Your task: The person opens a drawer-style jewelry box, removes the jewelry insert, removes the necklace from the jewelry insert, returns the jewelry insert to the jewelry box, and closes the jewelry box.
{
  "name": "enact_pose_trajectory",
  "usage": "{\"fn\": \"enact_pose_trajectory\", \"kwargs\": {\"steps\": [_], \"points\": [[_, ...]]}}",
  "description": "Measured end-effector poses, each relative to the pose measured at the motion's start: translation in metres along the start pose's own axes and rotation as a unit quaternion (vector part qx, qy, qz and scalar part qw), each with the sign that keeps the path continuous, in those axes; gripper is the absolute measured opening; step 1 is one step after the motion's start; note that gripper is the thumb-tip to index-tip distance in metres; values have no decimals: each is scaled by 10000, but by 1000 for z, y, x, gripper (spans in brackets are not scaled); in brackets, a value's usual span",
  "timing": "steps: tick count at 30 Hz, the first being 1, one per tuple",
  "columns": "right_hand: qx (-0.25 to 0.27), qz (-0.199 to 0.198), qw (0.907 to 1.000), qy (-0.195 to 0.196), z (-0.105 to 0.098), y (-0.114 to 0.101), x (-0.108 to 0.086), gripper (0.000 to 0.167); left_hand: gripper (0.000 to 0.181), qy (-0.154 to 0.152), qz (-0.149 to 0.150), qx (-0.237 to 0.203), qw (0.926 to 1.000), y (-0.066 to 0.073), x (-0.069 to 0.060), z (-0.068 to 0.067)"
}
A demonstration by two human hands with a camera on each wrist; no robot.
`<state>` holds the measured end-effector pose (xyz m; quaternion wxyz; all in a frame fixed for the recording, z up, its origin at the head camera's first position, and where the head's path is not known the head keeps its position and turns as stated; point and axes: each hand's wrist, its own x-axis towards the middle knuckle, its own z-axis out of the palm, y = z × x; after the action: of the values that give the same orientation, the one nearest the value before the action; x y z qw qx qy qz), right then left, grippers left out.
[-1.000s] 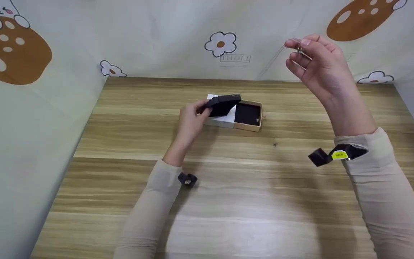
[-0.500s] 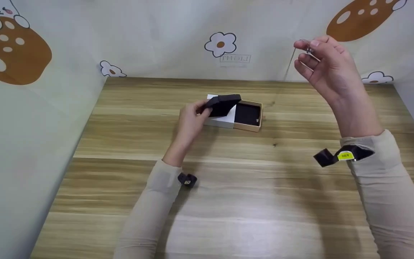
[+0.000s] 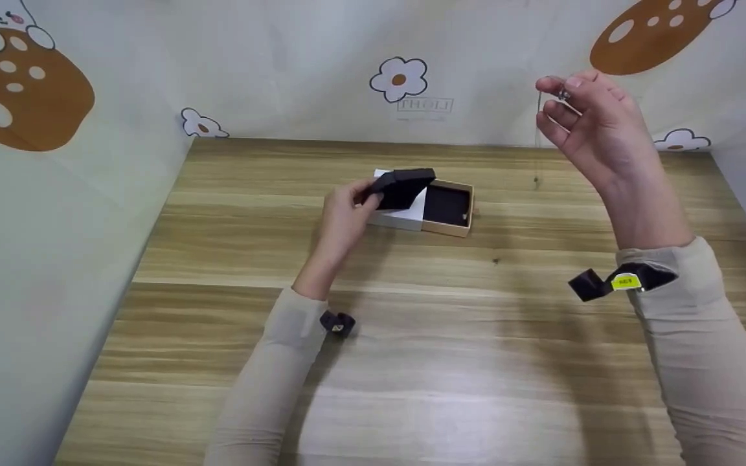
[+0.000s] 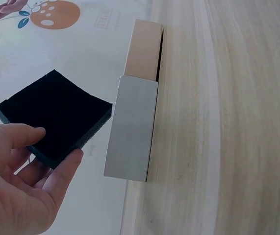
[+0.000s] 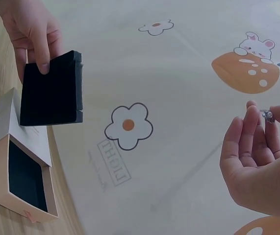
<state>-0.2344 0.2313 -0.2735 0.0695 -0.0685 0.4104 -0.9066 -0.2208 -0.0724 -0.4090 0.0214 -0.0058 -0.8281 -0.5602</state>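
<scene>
My left hand (image 3: 342, 220) pinches a square black foam pad (image 3: 406, 189), tilted above a small slide-out box. The box's white sleeve (image 3: 400, 222) covers its left half, and its tan drawer (image 3: 445, 229), lined in black, is pulled out to the right. Raised high at the right, my right hand (image 3: 596, 123) pinches a small silvery piece (image 5: 267, 115) between thumb and fingertips. A thin chain (image 3: 537, 142) hangs from the index fingertip, with a tiny dark bit at its lower end; it looks like a necklace. Some of it is hidden behind the fingers.
The box stands on a wood-grain table (image 3: 412, 336) toward the back. A pale cloth wall (image 3: 269, 77) printed with flowers and brown shapes rises behind the table. A small ribbon tab (image 5: 30, 216) sticks out of the drawer's end.
My right hand has moved a little to the right and slightly down. The chain has swung from a leftward slant to nearly vertical. The left hand and foam pad have stayed put.
</scene>
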Motion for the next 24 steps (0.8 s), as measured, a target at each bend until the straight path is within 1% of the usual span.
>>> {"fn": "enact_pose_trajectory", "kwargs": {"steps": [5,11,16,19,24], "points": [[-25,8,10000,61,-4,-1,-2,17,28,8,20,-10,10000,0,0,0],[25,8,9999,158,-7,-3,-2,18,27,-12,117,-15,9999,0,0,0],[146,11,9998,96,-11,-4,-1,16,27,-39,214,-52,9997,0,0,0],[90,-20,9999,111,-12,-4,-2,15,28,-14,213,-102,9997,1,0,0],[7,-58,9997,255,-15,-7,-3,14,27,35,197,-133,9997,3,0,1]]}}
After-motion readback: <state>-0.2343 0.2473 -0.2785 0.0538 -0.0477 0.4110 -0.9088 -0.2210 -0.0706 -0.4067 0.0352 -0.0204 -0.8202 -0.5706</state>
